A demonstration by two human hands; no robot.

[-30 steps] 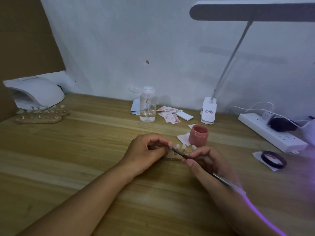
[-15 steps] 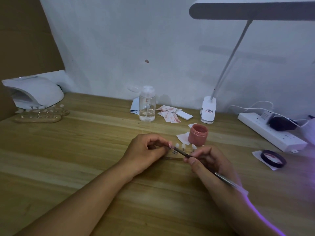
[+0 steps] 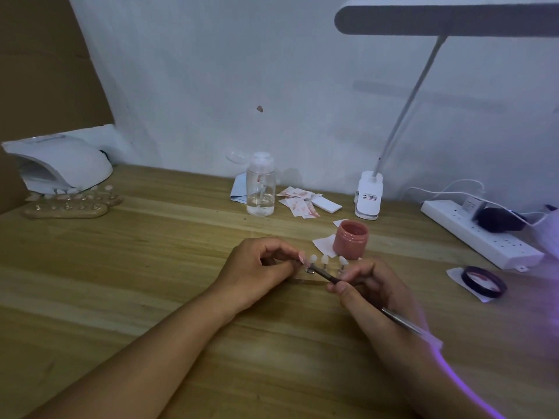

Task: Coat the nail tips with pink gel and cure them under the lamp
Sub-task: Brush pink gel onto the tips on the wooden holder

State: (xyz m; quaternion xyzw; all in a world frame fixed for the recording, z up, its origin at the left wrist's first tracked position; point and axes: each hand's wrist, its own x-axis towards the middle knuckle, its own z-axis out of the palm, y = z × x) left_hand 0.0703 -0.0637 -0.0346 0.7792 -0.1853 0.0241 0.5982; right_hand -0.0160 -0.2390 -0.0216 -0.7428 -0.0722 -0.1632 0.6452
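I see L hand (image 3: pixel 257 267) pinching left end of tip stand (image 3: pixel 302 281), mid table (image 3: pixel 151 267). R hand (image 3: pixel 372 285) grips brush (image 3: pixel 323 275), its end by the pinkish nail tip (image 3: pixel 301 257). Open pink gel jar (image 3: pixel 351 238) sits just behind, cure lamp (image 3: pixel 60 169) far left.

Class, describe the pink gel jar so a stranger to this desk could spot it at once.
Start at the desk lamp's white base by the wall. Just in front of it stands the jar, beside a white paper scrap. Unlike the taller clear bottle to its left, it is short, pink and lidless.
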